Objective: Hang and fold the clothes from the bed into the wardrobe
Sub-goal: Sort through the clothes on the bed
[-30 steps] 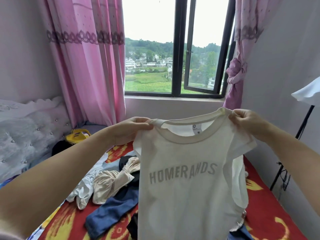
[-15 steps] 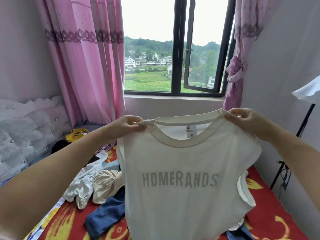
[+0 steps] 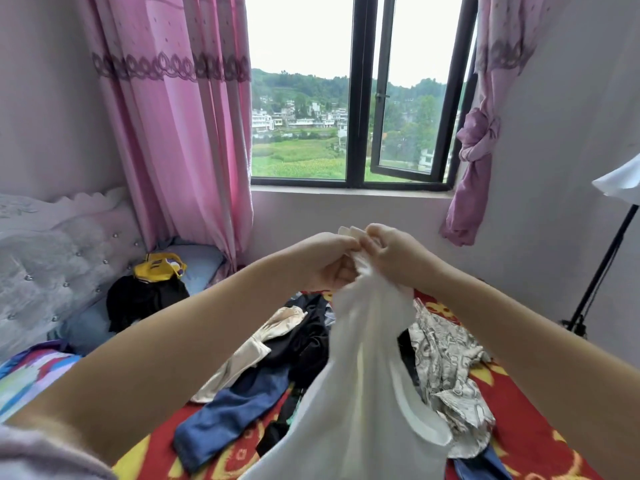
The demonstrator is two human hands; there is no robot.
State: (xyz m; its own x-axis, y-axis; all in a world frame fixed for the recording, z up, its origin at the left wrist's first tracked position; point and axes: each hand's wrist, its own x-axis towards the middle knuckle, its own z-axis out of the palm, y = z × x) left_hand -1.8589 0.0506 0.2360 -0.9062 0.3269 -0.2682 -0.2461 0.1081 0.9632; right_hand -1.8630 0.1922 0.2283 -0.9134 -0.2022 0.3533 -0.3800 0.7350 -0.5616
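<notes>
Both hands meet in front of the window (image 3: 349, 98), the left hand (image 3: 327, 263) and right hand (image 3: 394, 258) each with a grip pinched on the gathered top of the white T-shirt (image 3: 360, 393), which hangs doubled over above the bed (image 3: 512, 441). Beneath it lie a blue garment (image 3: 232, 414), a beige one (image 3: 256, 351) and a patterned one (image 3: 446, 358)

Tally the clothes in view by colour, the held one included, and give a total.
White: 1, the white cotton T-shirt held up in both hands
Beige: 1, the beige satin garment
Blue: 1, the blue denim piece
Black: 2, the black garment by the headboard and the black garment mid-bed
Patterned grey-white: 1, the printed grey-white garment
Total: 6
</notes>
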